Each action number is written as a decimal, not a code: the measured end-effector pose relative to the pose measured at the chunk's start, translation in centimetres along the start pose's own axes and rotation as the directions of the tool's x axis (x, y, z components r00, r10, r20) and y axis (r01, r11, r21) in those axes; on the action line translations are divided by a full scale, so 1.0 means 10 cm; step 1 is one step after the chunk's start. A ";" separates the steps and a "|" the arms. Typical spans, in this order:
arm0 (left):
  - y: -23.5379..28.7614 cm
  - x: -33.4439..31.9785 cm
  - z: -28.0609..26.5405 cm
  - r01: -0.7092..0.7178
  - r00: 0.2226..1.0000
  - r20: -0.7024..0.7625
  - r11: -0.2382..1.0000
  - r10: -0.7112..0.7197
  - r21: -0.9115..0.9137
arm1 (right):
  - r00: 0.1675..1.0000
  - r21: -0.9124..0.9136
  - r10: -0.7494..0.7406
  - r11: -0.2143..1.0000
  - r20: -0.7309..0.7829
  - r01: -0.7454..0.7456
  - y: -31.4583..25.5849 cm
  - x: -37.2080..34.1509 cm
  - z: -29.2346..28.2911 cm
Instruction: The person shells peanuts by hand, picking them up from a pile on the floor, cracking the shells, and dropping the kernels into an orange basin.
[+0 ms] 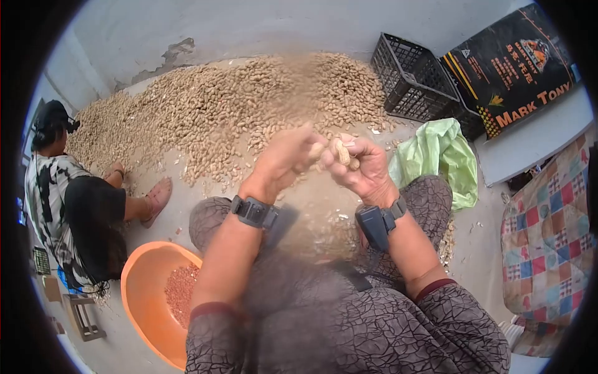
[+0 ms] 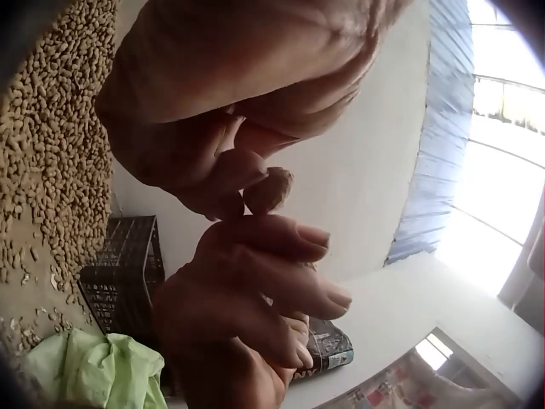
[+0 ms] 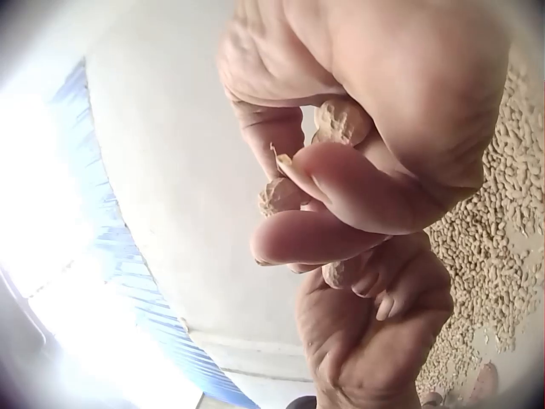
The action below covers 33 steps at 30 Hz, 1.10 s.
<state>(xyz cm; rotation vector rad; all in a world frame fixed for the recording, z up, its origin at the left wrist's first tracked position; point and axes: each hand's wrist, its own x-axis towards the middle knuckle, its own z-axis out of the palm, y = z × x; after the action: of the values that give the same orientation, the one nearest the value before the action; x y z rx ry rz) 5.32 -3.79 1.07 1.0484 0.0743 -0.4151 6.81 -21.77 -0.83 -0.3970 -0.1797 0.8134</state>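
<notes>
pinching one unshelled peanut (image 2: 270,190), probably light, brittle and best pressed mid-seam, the left grip (image 1: 283,157) is working beside the right grip (image 1: 366,168), which is holding more peanuts (image 1: 343,153).

Storeroom: peanut heap (image 1: 212,106), black crate (image 1: 416,101)

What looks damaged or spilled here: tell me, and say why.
The wall is damaged: behind the peanut pile, a ragged grey patch breaks its pale surface, as if the coating had flaked off. Small pale fragments, apparently shell, lie scattered on the floor by the person's right leg, apart from the pile.
</notes>
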 end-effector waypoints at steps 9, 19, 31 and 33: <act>0.13 -0.06 0.24 0.001 0.999 0.047 0.995 -0.006 0.096 | 0.995 0.068 0.006 0.998 -0.099 0.001 -0.19 0.02 0.04; 0.07 0.26 -0.25 -0.118 0.989 0.025 0.893 0.143 -0.433 | 0.998 0.068 0.051 0.997 -0.032 -0.048 0.01 0.18 -0.24; -0.01 0.48 -0.12 -0.040 0.996 -0.089 0.952 0.013 -0.303 | 0.965 -0.294 -0.187 0.947 -0.186 0.127 -0.06 0.04 -0.12; -0.07 0.50 -0.10 -0.030 0.995 -0.095 0.969 0.007 -0.244 | 0.933 -0.574 -0.275 0.813 -0.232 0.096 -0.12 0.04 -0.03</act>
<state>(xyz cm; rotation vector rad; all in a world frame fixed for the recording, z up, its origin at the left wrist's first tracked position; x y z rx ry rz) 9.84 -4.75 -1.26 0.8228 0.1949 -0.3300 7.96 -22.30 -0.58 -1.0383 -0.1606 0.4776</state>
